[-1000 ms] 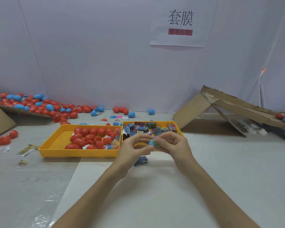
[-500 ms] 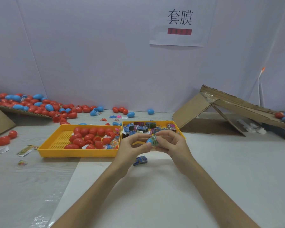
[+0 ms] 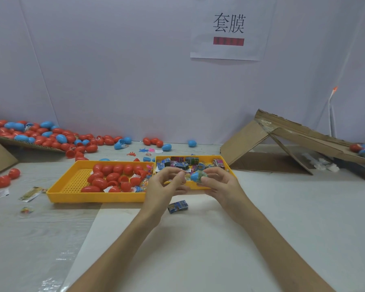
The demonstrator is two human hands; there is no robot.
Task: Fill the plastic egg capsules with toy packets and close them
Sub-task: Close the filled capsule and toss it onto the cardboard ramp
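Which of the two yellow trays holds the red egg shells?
The left tray, with the perforated floor; red egg shells fill its right half. The right tray holds colourful toy packets instead.

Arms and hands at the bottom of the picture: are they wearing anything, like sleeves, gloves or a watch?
No. The left arm and the right arm are bare all the way from the picture's bottom edge, with no sleeves showing. The left hand and the right hand have no gloves, and I can see no watch, bracelet or ring on them.
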